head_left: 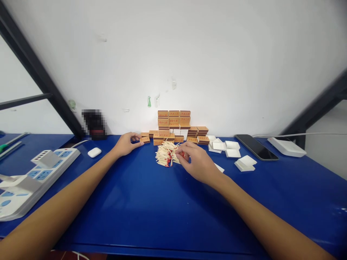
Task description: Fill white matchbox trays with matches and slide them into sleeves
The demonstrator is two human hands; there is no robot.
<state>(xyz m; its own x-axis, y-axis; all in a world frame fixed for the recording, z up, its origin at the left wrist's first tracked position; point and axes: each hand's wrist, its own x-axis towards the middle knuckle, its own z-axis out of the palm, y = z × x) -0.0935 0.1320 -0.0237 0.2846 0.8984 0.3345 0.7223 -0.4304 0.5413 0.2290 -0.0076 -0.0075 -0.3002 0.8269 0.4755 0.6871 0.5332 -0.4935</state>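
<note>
A loose pile of matches (166, 154) with red heads lies on the blue table in front of a stack of matchboxes (174, 121). My right hand (197, 160) reaches over the pile's right side, thumb and fingers pinched together at the matches; how many they hold is hidden. At the left end of the stack, my left hand (127, 143) has its thumb and fingertips closed on the near end of a small orange matchbox (145, 139). More matchboxes (197, 134) form a lower row at the right of the stack.
White inner trays (225, 146) lie scattered right of the stack, with more trays (245, 163) nearer. A phone (256, 147) and a white device (286, 147) are at far right. On the left are a power strip (45, 180) and a white earbud case (94, 152). A wall stands behind.
</note>
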